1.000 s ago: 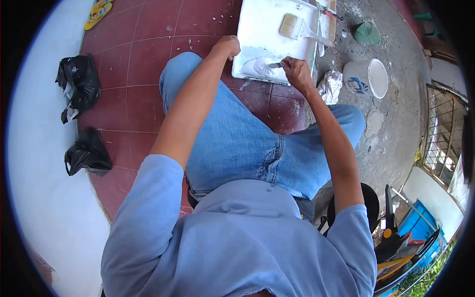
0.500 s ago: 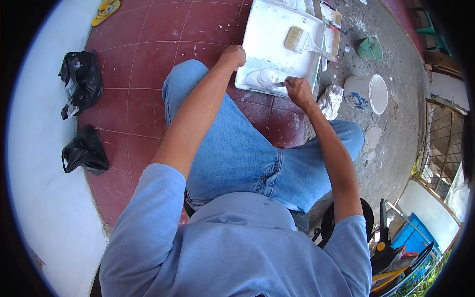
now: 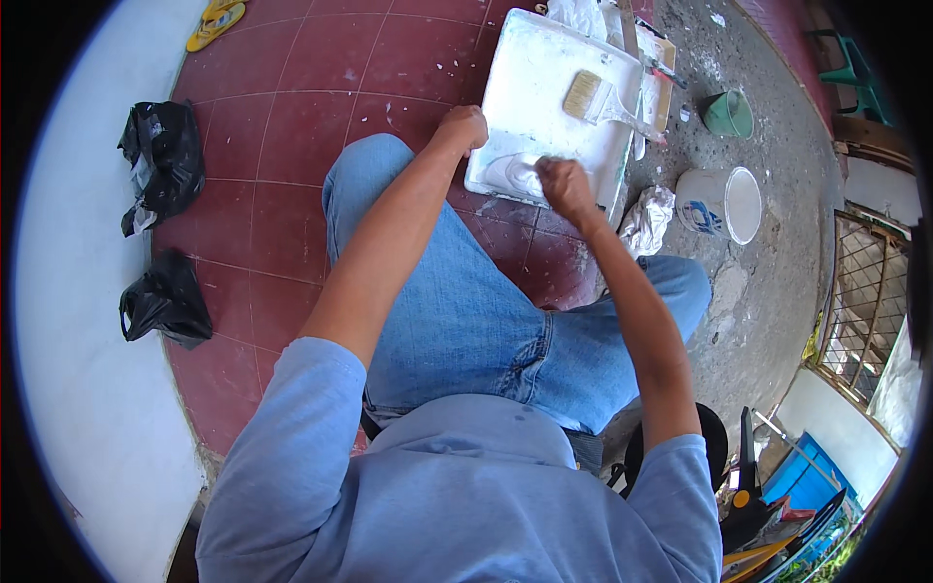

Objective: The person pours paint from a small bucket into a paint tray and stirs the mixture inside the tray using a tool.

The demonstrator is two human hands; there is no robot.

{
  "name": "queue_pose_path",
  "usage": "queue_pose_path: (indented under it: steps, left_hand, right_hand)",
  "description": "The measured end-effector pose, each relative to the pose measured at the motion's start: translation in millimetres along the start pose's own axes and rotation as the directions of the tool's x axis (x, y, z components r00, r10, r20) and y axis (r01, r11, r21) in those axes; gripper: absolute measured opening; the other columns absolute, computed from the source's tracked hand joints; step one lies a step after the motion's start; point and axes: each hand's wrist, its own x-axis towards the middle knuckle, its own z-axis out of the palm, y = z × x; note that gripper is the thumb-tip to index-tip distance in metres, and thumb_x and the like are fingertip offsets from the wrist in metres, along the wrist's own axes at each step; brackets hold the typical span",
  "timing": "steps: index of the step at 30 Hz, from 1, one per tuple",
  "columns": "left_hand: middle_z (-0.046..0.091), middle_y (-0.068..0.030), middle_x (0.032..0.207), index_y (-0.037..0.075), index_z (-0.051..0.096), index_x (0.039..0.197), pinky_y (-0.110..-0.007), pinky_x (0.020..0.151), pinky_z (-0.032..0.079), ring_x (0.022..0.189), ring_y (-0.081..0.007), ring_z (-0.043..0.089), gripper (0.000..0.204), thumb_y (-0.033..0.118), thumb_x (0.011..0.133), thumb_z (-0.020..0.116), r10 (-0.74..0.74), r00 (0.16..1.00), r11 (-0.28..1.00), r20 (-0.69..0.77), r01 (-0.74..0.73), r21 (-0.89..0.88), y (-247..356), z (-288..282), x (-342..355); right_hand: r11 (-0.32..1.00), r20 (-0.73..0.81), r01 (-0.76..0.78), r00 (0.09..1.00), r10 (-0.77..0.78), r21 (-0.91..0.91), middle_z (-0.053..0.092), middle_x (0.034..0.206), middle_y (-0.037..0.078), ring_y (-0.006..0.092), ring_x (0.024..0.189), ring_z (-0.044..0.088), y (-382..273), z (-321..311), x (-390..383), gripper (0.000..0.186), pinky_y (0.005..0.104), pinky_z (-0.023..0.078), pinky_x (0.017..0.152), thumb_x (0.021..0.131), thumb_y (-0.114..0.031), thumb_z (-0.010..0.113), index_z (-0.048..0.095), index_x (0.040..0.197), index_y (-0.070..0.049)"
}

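A white shallow paint tray (image 3: 533,83) lies on the red tiles in front of my knees. My left hand (image 3: 465,128) is closed on its left edge. At the tray's near end, my right hand (image 3: 567,187) is closed round a thin scraper-like tool, mostly hidden by the fingers. It is over a wet mound of white paste (image 3: 515,173). A wide paintbrush (image 3: 588,98) with pale bristles rests across the tray's right side, its handle reaching past the rim.
Right of the tray lie a crumpled white cloth (image 3: 648,222), a white bucket (image 3: 719,204) and a green pail (image 3: 729,114). A shallow box (image 3: 665,92) sits beyond the brush. Two black plastic bags (image 3: 163,165) stand by the left wall, with yellow sandals (image 3: 214,24) farther off.
My right hand has shifted slightly left over the paste, and its tool is now mostly hidden. The left hand keeps its hold on the tray's edge.
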Motion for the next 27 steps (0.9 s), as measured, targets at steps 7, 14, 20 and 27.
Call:
queue_pose_path:
  steps: [7,14,20,27]
  left_hand:
    - [0.067,-0.0129,0.078,0.0,0.064,0.087,-0.033,0.067,0.052,0.071,-0.0209,0.066,0.017,0.0,0.075,0.053,-0.017,0.999,1.0,0.033,0.016,0.026,-1.2,-0.4,2.2]
    - [0.065,-0.0165,0.09,0.001,0.062,0.097,-0.034,0.071,0.052,0.081,-0.0253,0.065,0.026,0.001,0.072,0.054,-0.01,1.0,0.998,0.011,0.009,0.057,-5.5,9.0,17.3]
    - [0.064,-0.016,0.095,0.001,0.063,0.096,-0.034,0.074,0.052,0.087,-0.027,0.063,0.025,0.002,0.072,0.054,-0.03,0.997,0.999,0.07,0.029,0.015,-2.9,1.7,14.0]
    - [0.059,-0.0182,0.108,0.002,0.061,0.103,-0.036,0.08,0.049,0.099,-0.0294,0.059,0.031,0.005,0.072,0.055,0.0,1.0,0.996,0.017,-0.001,0.084,-0.7,5.5,13.0]
  right_hand:
    - [0.963,-0.019,-0.255,0.967,0.254,-0.092,0.057,0.06,0.019,0.0288,0.052,0.058,7.2,-57.1,-2.2,0.017,0.0367,0.044,0.052,0.081,-0.014,0.054,0.064,0.078,-0.001]
    - [0.88,-0.133,-0.419,0.908,0.398,-0.222,0.059,0.068,0.023,0.0388,0.067,0.059,19.1,-25.6,-17.8,0.019,0.0429,0.047,0.064,0.078,-0.017,0.054,0.063,0.075,0.0]
    - [0.937,-0.141,-0.347,0.93,0.339,-0.031,0.059,0.068,0.024,0.0397,0.066,0.059,8.7,-13.0,10.0,0.018,0.0428,0.047,0.064,0.074,-0.014,0.056,0.063,0.073,0.002]
    - [0.991,-0.019,-0.134,0.991,0.134,-0.012,0.056,0.069,0.025,0.0424,0.067,0.056,-25.7,10.5,6.1,0.018,0.0468,0.045,0.06,0.079,-0.015,0.051,0.058,0.071,0.0]
